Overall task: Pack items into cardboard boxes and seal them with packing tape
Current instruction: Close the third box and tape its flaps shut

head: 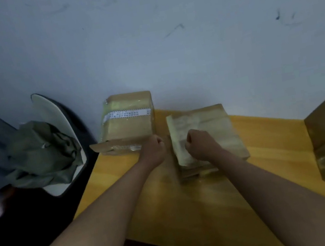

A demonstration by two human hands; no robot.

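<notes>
Dim room, yellow table against a scuffed wall

A pale wall (161,25) bears dark scuff marks; the yellow wooden table (194,210) meets it, and a chair (64,127) draped with green cloth (41,155) stands left.

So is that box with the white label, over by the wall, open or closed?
Closed on top: the labelled box has tape and a white strip across it. One flap sticks out near the left hand.

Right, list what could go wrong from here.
1. The taped box sits at the table's far left corner, a loose flap past the edge; a nudge from the left hand might tip it off.
2. The flattened boxes under the right hand lie unevenly stacked and may slide.
</notes>
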